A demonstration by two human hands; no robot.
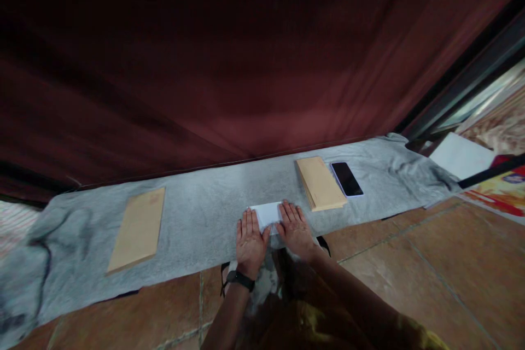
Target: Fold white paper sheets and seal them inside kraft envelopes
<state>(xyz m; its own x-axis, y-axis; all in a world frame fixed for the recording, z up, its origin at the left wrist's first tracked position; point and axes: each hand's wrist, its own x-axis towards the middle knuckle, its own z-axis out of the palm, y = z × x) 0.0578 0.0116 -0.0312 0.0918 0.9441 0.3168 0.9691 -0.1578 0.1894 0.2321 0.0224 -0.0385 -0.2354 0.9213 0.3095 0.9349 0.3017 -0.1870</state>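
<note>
A small white folded sheet of paper (267,212) lies on the grey cloth (213,202) in front of me. My left hand (249,241) lies flat with fingers stretched out on the paper's left part; a dark watch sits on that wrist. My right hand (294,228) rests flat, fingers together and extended, on the paper's right part. Both palms press down and hold nothing.
A brown envelope (138,228) lies on the cloth to the left. A stack of brown envelopes (320,182) and a black phone (346,179) lie to the right. A dark red curtain (229,65) hangs behind. Brown floor tiles (430,262) surround me, with white paper (461,156) far right.
</note>
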